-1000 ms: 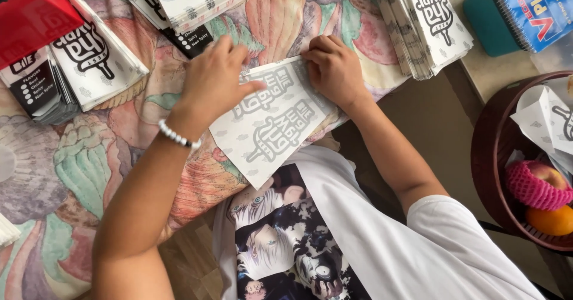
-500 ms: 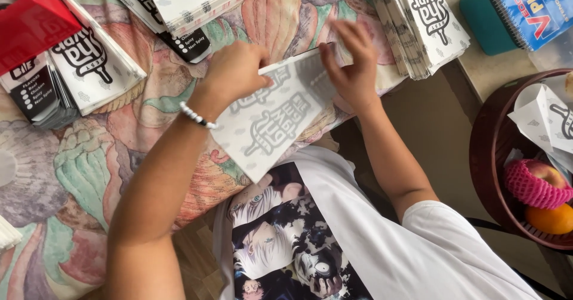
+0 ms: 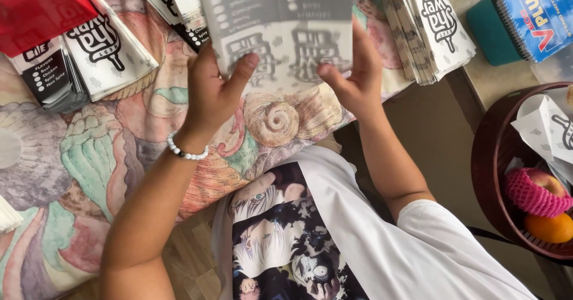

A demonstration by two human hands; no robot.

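The person holds a flat paper bag [image 3: 280,34] up in the air with both hands, above the far part of the tabletop [image 3: 77,175], which has a bright cloth with shells on it. The left hand [image 3: 212,88] has its grip clamped on the bag's lower left side, thumb in front and fingers behind. The right hand [image 3: 352,76] has its grip clamped on the lower right side the same way. The bag looks grey here because light comes through it.

To do this step well, it seems best to keep both thumbs near the bottom edge and pull the paper flat, so it does not bend or tear. Holding it level would help the sides line up.

More bags sit in a stack [image 3: 430,25] near the far right edge, and another stack [image 3: 83,55] lies near the far left corner beside a red box [image 3: 42,11]. A brown fruit basket [image 3: 507,181] stands off the right edge.
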